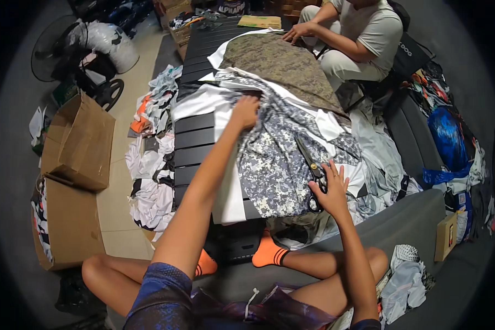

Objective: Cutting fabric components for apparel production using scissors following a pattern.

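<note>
My left hand [247,111] reaches to the upper part of the grey digital-camouflage fabric [275,181], its fingers curled on the cloth where it meets white material [195,104]. The fabric lies loosely bunched on a black slatted table [195,143], its white pieces showing around it. My right hand [330,187] is at the fabric's right part, fingers spread, the thumb at the handles of black scissors [313,165] with a gold pivot. The scissors lie on the cloth, blades toward the back. Beyond, an olive camouflage fabric [275,63] covers the table's back part.
A co-worker [368,44] sits at the back right, a hand on the olive fabric. Cardboard boxes [74,214], a fan [44,55] and white bags [115,49] stand left. Cloth heaps [148,176] flank the table. I sit cross-legged on a grey sofa [407,214].
</note>
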Tool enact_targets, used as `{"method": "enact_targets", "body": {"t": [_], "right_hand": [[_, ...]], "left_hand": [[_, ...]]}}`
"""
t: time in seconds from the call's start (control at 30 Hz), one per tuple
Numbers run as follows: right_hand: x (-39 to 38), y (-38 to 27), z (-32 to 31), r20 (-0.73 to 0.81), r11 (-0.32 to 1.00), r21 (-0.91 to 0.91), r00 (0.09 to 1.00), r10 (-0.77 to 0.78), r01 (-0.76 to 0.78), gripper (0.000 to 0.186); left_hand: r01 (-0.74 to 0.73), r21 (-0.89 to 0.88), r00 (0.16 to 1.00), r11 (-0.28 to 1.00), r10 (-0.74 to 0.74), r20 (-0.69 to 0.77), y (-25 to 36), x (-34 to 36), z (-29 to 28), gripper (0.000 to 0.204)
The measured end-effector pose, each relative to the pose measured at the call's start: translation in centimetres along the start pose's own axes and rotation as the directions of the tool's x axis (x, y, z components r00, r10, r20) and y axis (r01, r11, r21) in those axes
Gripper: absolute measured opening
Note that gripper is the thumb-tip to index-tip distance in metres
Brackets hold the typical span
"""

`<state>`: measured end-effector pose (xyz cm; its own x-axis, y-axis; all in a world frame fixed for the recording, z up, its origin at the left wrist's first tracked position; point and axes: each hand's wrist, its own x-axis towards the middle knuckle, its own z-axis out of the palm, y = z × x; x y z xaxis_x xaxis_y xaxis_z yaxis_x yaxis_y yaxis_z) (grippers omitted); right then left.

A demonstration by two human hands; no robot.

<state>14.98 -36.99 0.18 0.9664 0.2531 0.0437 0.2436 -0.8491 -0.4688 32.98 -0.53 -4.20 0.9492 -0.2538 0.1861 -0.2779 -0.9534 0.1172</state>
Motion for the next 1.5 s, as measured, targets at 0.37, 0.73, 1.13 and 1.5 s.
{"method": "enact_targets", "body": {"t": [0.37, 0.73, 1.13, 1.5], "right_hand": [[-1.0, -3.5, -0.3, -0.12, 0.986, -0.116, 0.987, 0.104, -0.118, 0.064], [-2.2, -0.7, -2.5, 0.003, 0.996, 0.041, 0.997, -0.081, 0.08, 0.036], [-2.6, -1.3, -2.5, 0.021, 0.974, -0.148, 0.985, -0.169, 0.171, 0.034], [-0.5, 0.9, -4.2, 0.281, 0.89, 0.394, 0.952, 0.123, -0.231, 0.03]], "left_hand": [[0.028, -0.405, 0.883, 0.914, -0.213, -0.419, 5.3, -10.0, -3.3, 0.04], [0.359, -0.232, 0.87, 0.904, -0.414, -0.268, 2.4, -21.4, -5.7, 0.047], [0.367, -0.188, 0.874, 0.911, -0.407, -0.264, 3.2, -23.7, -6.0, 0.046], [0.373, -0.172, 0.869, 0.912, -0.409, -0.28, 3.9, -23.6, -6.1, 0.044]]}}
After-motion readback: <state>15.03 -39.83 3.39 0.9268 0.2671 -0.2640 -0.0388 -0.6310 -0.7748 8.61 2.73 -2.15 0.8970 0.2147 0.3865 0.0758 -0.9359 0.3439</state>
